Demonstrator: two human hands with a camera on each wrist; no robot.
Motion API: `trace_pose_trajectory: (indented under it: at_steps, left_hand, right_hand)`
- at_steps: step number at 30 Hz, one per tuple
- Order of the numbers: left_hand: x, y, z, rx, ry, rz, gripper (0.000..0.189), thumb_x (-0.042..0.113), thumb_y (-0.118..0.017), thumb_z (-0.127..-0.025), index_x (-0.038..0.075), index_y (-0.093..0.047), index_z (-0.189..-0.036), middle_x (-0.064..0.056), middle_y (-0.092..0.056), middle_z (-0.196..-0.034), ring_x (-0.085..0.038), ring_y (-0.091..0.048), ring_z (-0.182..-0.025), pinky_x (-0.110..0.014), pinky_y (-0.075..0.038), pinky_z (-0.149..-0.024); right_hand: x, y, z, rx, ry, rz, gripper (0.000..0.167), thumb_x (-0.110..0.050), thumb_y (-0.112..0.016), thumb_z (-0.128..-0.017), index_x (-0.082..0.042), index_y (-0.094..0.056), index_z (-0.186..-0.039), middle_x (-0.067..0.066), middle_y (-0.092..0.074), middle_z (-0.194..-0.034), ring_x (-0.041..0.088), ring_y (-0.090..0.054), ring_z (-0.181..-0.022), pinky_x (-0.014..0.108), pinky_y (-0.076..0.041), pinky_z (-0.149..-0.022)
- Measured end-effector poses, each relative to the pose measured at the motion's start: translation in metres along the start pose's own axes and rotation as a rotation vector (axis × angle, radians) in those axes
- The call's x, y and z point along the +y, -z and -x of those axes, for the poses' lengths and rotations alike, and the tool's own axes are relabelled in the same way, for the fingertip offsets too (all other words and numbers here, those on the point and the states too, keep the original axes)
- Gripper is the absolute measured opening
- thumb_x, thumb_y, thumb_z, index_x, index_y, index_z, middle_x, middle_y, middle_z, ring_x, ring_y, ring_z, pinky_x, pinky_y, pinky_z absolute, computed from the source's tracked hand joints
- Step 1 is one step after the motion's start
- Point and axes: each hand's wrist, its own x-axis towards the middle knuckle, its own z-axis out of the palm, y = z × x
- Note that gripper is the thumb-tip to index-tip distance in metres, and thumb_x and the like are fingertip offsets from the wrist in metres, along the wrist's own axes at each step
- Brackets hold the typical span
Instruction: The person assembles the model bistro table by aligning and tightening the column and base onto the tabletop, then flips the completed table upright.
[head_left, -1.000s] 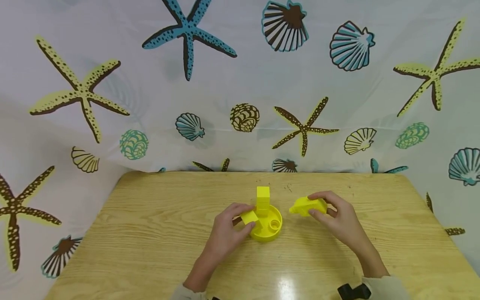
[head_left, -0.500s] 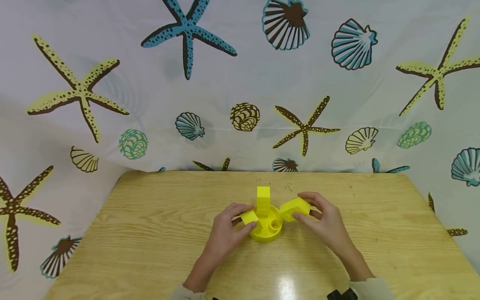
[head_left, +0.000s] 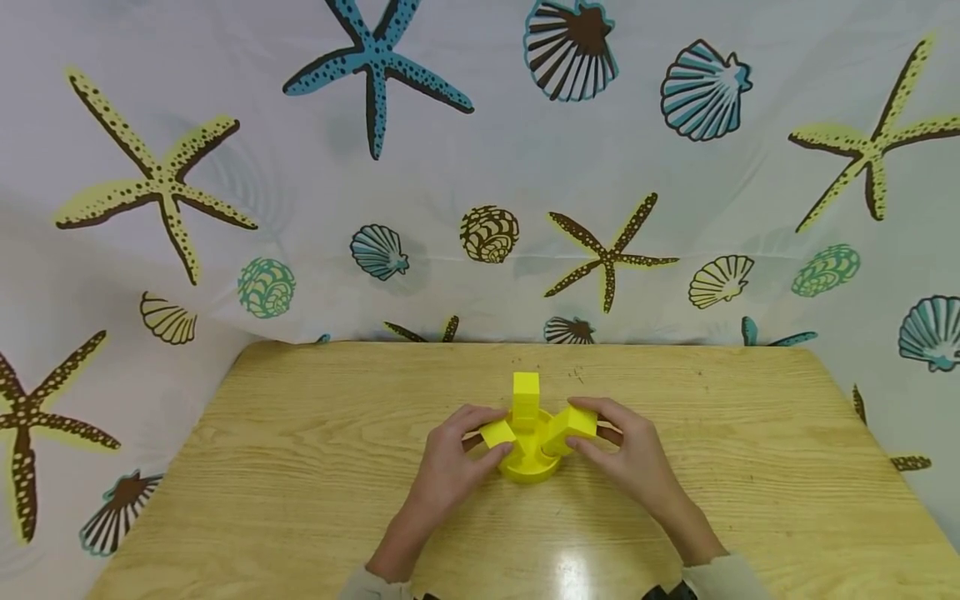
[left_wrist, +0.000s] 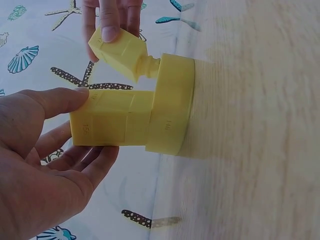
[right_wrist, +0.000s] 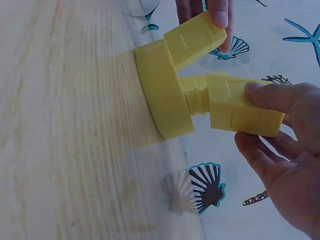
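A round yellow base (head_left: 529,476) stands on the table with yellow blocks on it. My left hand (head_left: 452,458) grips the left block (left_wrist: 107,117), which sits down against the base, fingers on one side and thumb on the other. My right hand (head_left: 628,454) pinches the right block (right_wrist: 242,107), which leans outward over the base's right socket. Between that block and the base, its threaded neck (right_wrist: 196,100) still shows; the neck's tip is hidden by the rim. A third block (head_left: 527,388) stands upright at the back of the base, touched by neither hand.
The wooden table (head_left: 337,483) reaches back to a white cloth (head_left: 435,183) printed with starfish and shells. Both sleeves enter from the front edge, with dark straps at the wrists.
My right hand has moved left with its block, turning it from lying sideways to neck down at the right socket. My left hand keeps its grip and has barely moved.
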Motion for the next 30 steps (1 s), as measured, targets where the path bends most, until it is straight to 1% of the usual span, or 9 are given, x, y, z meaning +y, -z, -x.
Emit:
trace_pose_trajectory:
  at_steps: [5,10,14,18,22,25,27,30]
  left_hand:
    - [-0.001,0.0,-0.001,0.002,-0.004,0.005,0.037,0.0,-0.079,-0.089,0.002,-0.071,-0.124,-0.009,-0.065,-0.119,-0.029,-0.064,-0.118,-0.037,-0.058,-0.096]
    - [-0.002,0.001,-0.001,0.001,-0.007,0.004,0.036,0.001,-0.079,-0.089,0.002,-0.071,-0.124,-0.008,-0.066,-0.119,-0.03,-0.064,-0.117,-0.037,-0.058,-0.095]
    - [-0.002,0.0,-0.001,-0.003,-0.002,0.009,0.036,0.001,-0.079,-0.089,0.002,-0.071,-0.124,-0.009,-0.065,-0.12,-0.03,-0.064,-0.117,-0.038,-0.058,-0.095]
    - [-0.004,0.001,0.0,-0.004,-0.004,0.013,0.036,0.001,-0.079,-0.089,0.002,-0.071,-0.124,-0.009,-0.065,-0.12,-0.03,-0.064,-0.117,-0.038,-0.058,-0.095]
    - [-0.004,0.001,0.0,-0.004,-0.009,0.013,0.036,0.002,-0.08,-0.089,0.002,-0.071,-0.124,-0.008,-0.066,-0.12,-0.03,-0.065,-0.116,-0.038,-0.058,-0.094]
    - [-0.004,0.001,0.0,-0.005,-0.008,0.014,0.036,0.002,-0.08,-0.089,0.003,-0.071,-0.124,-0.008,-0.066,-0.12,-0.03,-0.065,-0.116,-0.039,-0.059,-0.094]
    - [-0.004,0.001,0.0,-0.006,-0.006,0.017,0.036,0.003,-0.08,-0.089,0.003,-0.072,-0.124,-0.008,-0.066,-0.12,-0.03,-0.065,-0.116,-0.039,-0.058,-0.094]
    - [-0.004,0.002,0.0,-0.006,-0.003,0.021,0.036,0.003,-0.08,-0.089,0.003,-0.072,-0.124,-0.008,-0.066,-0.12,-0.029,-0.065,-0.117,-0.038,-0.058,-0.095]
  right_hand:
    - [-0.001,-0.005,-0.001,0.007,0.028,0.038,0.046,0.001,-0.082,-0.085,-0.005,-0.067,-0.129,0.013,-0.066,-0.131,0.033,-0.064,-0.118,0.032,-0.058,-0.092]
    - [-0.002,-0.007,-0.001,0.014,0.051,0.048,0.046,0.005,-0.082,-0.083,-0.003,-0.067,-0.126,0.011,-0.067,-0.128,0.032,-0.064,-0.117,0.031,-0.059,-0.091]
    - [0.0,-0.01,-0.001,-0.003,0.072,0.058,0.046,0.007,-0.082,-0.083,-0.002,-0.068,-0.125,0.012,-0.067,-0.127,0.031,-0.065,-0.118,0.03,-0.059,-0.091]
    - [0.0,-0.012,0.0,-0.03,0.077,0.06,0.044,0.006,-0.08,-0.085,-0.001,-0.067,-0.127,0.012,-0.067,-0.127,0.03,-0.065,-0.118,0.031,-0.058,-0.092]
    - [-0.001,-0.009,0.001,-0.069,0.056,0.031,0.045,0.009,-0.074,-0.089,-0.002,-0.065,-0.131,0.011,-0.065,-0.132,0.031,-0.062,-0.123,0.034,-0.056,-0.096]
    - [0.0,-0.007,0.002,-0.092,0.031,0.009,0.047,0.012,-0.07,-0.089,-0.004,-0.065,-0.134,0.01,-0.064,-0.134,0.031,-0.061,-0.124,0.034,-0.055,-0.098]
    - [0.001,-0.006,0.002,-0.097,0.024,0.002,0.048,0.01,-0.072,-0.089,-0.006,-0.065,-0.134,0.01,-0.064,-0.134,0.03,-0.063,-0.12,0.035,-0.056,-0.097]
    - [0.001,-0.006,0.001,-0.101,0.023,0.002,0.049,0.004,-0.077,-0.088,-0.008,-0.065,-0.135,0.013,-0.064,-0.134,0.029,-0.066,-0.111,0.039,-0.059,-0.094]
